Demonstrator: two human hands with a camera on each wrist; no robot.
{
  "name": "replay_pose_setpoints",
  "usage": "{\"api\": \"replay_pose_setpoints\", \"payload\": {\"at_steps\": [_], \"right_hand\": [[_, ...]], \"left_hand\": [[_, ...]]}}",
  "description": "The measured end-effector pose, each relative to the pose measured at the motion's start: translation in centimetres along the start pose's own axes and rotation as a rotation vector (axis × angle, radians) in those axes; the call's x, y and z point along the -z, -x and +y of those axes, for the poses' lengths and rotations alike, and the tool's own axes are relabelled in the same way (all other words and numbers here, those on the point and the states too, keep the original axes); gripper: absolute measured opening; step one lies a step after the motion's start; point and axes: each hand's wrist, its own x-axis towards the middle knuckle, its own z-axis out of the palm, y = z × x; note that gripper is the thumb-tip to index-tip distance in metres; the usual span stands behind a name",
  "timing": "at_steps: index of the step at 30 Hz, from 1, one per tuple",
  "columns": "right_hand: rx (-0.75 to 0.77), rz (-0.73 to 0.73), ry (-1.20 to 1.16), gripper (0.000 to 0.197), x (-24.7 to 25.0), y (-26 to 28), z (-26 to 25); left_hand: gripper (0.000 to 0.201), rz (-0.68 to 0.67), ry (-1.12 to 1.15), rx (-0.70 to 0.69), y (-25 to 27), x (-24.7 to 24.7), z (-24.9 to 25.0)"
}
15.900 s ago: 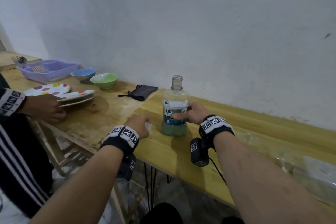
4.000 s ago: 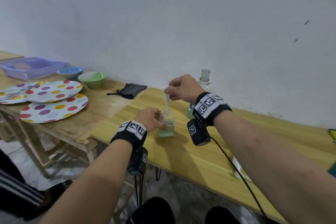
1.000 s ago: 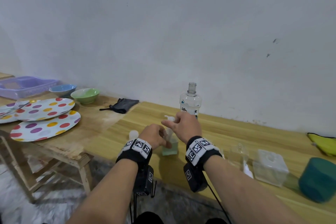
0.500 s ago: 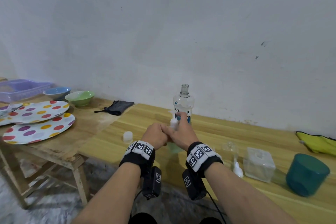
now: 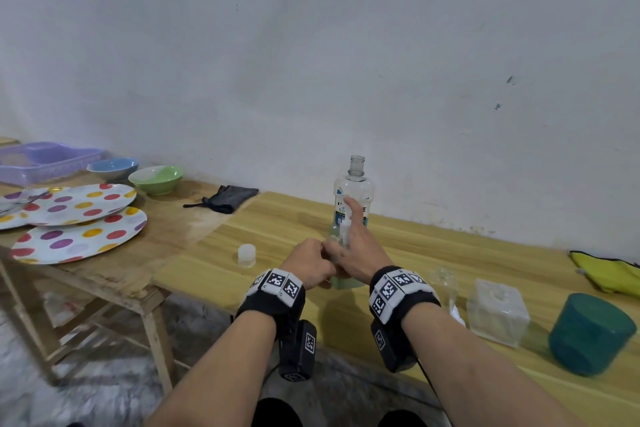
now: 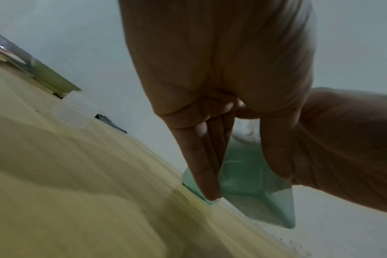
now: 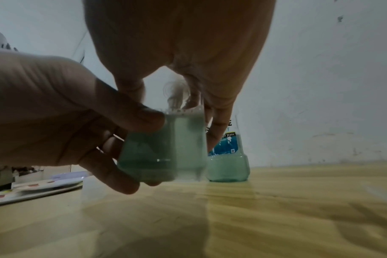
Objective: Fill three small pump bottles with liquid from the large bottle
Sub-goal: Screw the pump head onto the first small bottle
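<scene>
A small pump bottle with pale green liquid stands on the yellow table. My left hand grips its body, fingers and thumb curled round it. My right hand pinches the white pump top at the bottle's neck, its index finger pointing up. The large bottle stands uncapped just behind, with green liquid low in it. An empty clear small bottle and a square clear bottle stand to the right.
A white cap sits left of my hands. A teal cup and a yellow cloth are at far right. Spotted plates, two bowls, a purple basket and a black cloth lie on the left table.
Four seconds ago my right hand held the pump and its tube above the bottle; now the pump sits on the neck. Over the last second both hands stayed on the bottle.
</scene>
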Motion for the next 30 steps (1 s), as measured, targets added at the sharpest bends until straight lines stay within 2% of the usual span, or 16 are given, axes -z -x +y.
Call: {"api": "replay_pose_setpoints", "payload": {"at_steps": [3,7,12,18,22,23,25,30], "right_hand": [[0.007,-0.035,0.000,0.085,-0.2,-0.2,0.1],[0.002,-0.040,0.021,0.071,0.1,-0.2,-0.2],[-0.011,-0.060,0.012,0.083,0.1,-0.4,-0.3],[-0.012,-0.015,0.034,0.071,-0.1,-0.6,-0.5],[-0.075,-0.101,-0.054,0.080,0.8,-0.5,-0.6],[-0.092,-0.117,-0.092,0.072,1.1,-0.6,-0.5],[-0.105,-0.096,-0.058,0.024,1.8,-0.7,-0.8],[-0.098,0.015,0.158,0.029,1.7,-0.8,-1.9]], "left_hand": [[0.016,-0.014,-0.009,0.000,-0.1,0.0,0.0],[0.015,-0.027,-0.018,0.007,-0.2,0.1,0.0],[0.015,-0.008,-0.029,0.032,-0.6,0.2,-0.2],[0.019,-0.012,-0.026,0.043,-0.6,0.4,-0.2],[0.021,-0.023,-0.031,0.042,-0.6,1.2,-0.4],[0.023,-0.025,-0.014,0.049,-0.5,1.4,-0.4],[0.033,-0.031,0.025,0.066,-0.3,1.7,-0.4],[0.040,0.019,-0.025,0.062,-0.4,1.7,-0.7]]}}
